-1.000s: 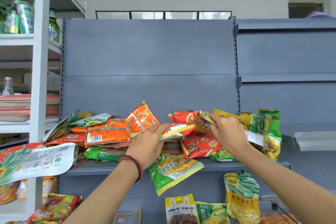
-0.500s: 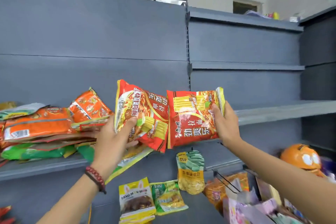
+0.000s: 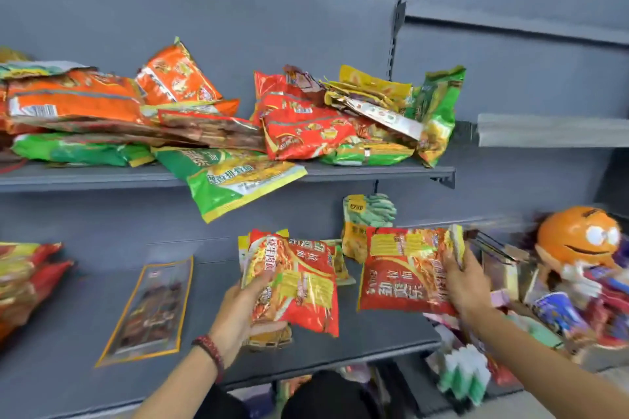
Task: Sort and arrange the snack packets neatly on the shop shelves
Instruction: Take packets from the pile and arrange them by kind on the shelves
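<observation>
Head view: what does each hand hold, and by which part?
Left hand grips a red plastic noodle packet by its left edge; right hand grips a second such packet by its right edge.

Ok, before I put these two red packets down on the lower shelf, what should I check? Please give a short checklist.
1. Left hand grips left red noodle packet: ok.
2. Right hand grips right red noodle packet: ok.
3. Bare space on lower shelf beside the flat brown pouch: ok.
4. Green packet lies fully on upper shelf: not ok, it overhangs the edge.
5. Both prints face the same way: cannot tell, blurred.
</observation>
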